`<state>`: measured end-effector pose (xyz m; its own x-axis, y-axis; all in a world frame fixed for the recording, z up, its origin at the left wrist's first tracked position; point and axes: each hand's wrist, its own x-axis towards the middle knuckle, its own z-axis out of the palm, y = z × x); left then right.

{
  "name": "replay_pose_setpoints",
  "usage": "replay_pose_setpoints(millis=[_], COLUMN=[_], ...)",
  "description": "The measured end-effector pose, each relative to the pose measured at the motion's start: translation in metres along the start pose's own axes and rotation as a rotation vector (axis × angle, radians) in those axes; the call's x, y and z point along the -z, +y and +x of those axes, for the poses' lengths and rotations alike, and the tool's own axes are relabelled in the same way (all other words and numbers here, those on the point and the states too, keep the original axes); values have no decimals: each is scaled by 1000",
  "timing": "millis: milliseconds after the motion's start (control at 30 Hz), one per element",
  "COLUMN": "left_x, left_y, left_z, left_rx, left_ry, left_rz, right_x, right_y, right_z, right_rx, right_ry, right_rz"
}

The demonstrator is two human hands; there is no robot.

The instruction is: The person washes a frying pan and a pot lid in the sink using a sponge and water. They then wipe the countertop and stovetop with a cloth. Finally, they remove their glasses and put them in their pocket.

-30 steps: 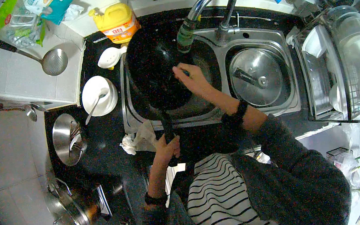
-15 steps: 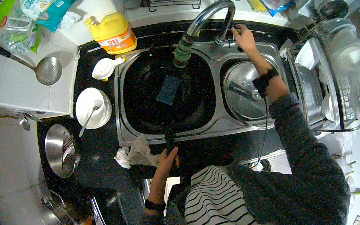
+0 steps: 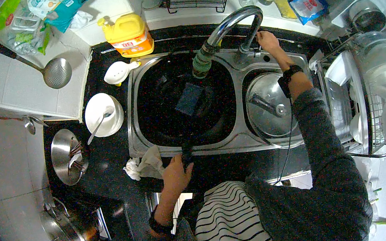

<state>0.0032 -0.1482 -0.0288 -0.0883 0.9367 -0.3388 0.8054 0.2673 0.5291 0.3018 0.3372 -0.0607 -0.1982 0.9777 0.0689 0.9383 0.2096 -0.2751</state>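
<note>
A black wok (image 3: 164, 132) sits in the left sink basin, its handle (image 3: 187, 152) sticking out over the front edge. My left hand (image 3: 175, 174) is closed around that handle. Inside the wok lies a flat blue-grey scouring pad (image 3: 190, 98). Behind the sink, my right hand (image 3: 269, 41) has its fingers curled at the tap lever, which they mostly hide. The curved chrome tap (image 3: 231, 19) points its green-wrapped spout (image 3: 202, 61) over the wok. A round glass lid (image 3: 274, 90) rests in the right basin.
Left of the sink stand white bowls (image 3: 93, 107) with a spoon, a white strainer (image 3: 117, 74) and a yellow detergent jug (image 3: 128, 34). A crumpled cloth (image 3: 150, 164) lies at the front edge. On the right is a dish rack (image 3: 365, 108); a steel pot (image 3: 64, 231) stands lower left.
My left hand has moved slightly forward along the handle, its back now turned more upward. My right hand has risen a little at the tap. The whole view has shifted slightly.
</note>
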Motion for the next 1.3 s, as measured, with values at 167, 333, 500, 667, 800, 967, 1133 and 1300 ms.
replay_pose_setpoints(millis=[167,333,500,667,800,967,1133,1300], left_x=[37,35,17,-1,-25,-45,-13,13], left_y=[29,47,58,51,30,24,45,51], left_z=[64,137,190,223,275,325,284,235], left_rx=[-74,40,177,267,-107,-182,85,15], left_ry=[-44,-68,24,69,319,244,165,-19], left_rz=[-529,-1480,-1875,-2003,-1421,-1530,-2121,-2238], right_x=[-6,-13,-8,30,33,-45,-100,-124], right_y=[6,15,9,-4,-39,-161,-241,-229], right_z=[3,4,-2,-35,-88,-161,-153,-125], right_rx=[-20,13,-9,-90,48,475,268,51], right_ry=[-32,25,32,31,13,-127,-152,-149], right_rz=[49,77,37,-13,248,632,1011,1268])
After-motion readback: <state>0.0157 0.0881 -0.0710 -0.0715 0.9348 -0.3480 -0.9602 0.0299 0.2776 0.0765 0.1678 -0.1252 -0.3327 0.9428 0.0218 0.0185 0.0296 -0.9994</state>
